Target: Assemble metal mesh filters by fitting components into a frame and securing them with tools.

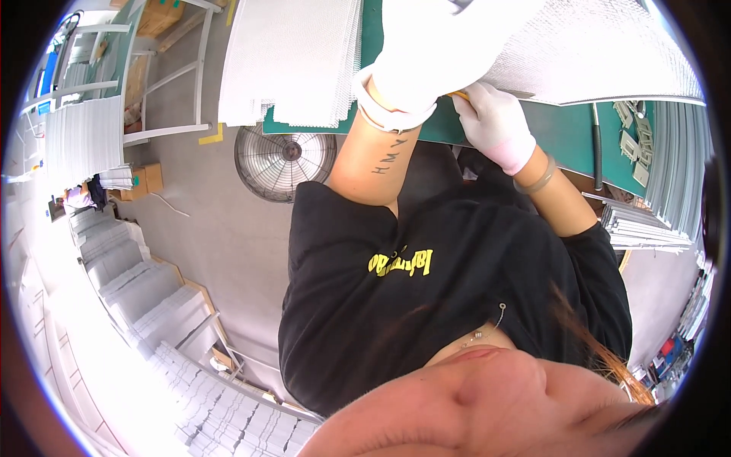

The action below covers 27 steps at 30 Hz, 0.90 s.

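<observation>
My left hand [449, 53], in a white glove, reaches over the green table at the top of the view. Glare washes it out and its fingers cannot be made out. To its right is my right hand [496, 128], also gloved in white, at the table's near edge. Its fingers are closed on a thin orange object [460, 95], of which only a small part shows. Beyond that hand lies a silvery, finely textured sheet [609, 57]. A stack of white ribbed sheets [293, 61] rests on the left of the green table [571, 135].
A black-handled tool [597, 156] lies across the table's near edge. Small pale plastic pieces [630, 148] and long grey strips [678, 164] are at the right. Below the table's left side stands a round fan [292, 151]. White metal frames [199, 76] and stacked panels [129, 282] fill the left.
</observation>
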Tool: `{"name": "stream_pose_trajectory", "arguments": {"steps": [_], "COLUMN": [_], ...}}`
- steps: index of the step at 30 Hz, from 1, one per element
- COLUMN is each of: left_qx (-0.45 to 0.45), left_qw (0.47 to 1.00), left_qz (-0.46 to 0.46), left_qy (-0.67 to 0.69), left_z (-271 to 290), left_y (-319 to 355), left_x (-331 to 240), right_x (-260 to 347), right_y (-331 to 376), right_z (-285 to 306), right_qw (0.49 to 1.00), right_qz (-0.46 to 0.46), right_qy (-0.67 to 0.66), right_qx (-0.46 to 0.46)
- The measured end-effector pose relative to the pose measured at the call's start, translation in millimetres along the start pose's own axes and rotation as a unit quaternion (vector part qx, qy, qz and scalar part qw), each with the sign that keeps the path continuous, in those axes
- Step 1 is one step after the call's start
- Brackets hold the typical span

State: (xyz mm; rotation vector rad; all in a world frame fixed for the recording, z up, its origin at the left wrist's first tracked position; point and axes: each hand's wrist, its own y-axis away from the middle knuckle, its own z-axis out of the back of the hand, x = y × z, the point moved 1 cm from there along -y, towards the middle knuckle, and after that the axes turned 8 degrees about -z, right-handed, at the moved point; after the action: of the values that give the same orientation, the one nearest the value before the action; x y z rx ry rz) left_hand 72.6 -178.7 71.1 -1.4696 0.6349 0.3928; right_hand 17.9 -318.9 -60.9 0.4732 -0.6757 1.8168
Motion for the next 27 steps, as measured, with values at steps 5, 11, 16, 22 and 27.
{"name": "stream_pose_trajectory", "arguments": {"steps": [5, 11, 16, 22, 27], "left_qx": [0.011, -0.049, -0.043, -0.124, -0.146], "left_qw": [0.999, 0.991, 0.993, 0.984, 0.964], "left_qz": [-0.044, 0.088, 0.095, 0.081, -0.014], "left_qy": [-0.022, 0.09, 0.061, 0.102, 0.223], "left_z": [0.4, -2.6, 6.4, -0.1, 3.9], "left_y": [-2.4, 1.1, 9.7, 16.0, 21.8], "left_x": [11.5, 3.9, 4.8, 5.4, 34.2], "right_x": [-10.5, -11.9, 3.9, -20.6, -38.5], "right_y": [-14.0, -10.1, 7.2, 44.0, 63.9], "right_z": [10.5, 14.9, 58.0, 68.6, 61.9], "right_qw": [0.991, 0.986, 0.996, 0.971, 0.992], "right_qz": [0.106, 0.122, 0.058, -0.165, -0.093], "right_qy": [-0.006, 0.064, -0.04, -0.095, -0.01], "right_qx": [0.076, 0.093, -0.056, 0.144, 0.087]}}
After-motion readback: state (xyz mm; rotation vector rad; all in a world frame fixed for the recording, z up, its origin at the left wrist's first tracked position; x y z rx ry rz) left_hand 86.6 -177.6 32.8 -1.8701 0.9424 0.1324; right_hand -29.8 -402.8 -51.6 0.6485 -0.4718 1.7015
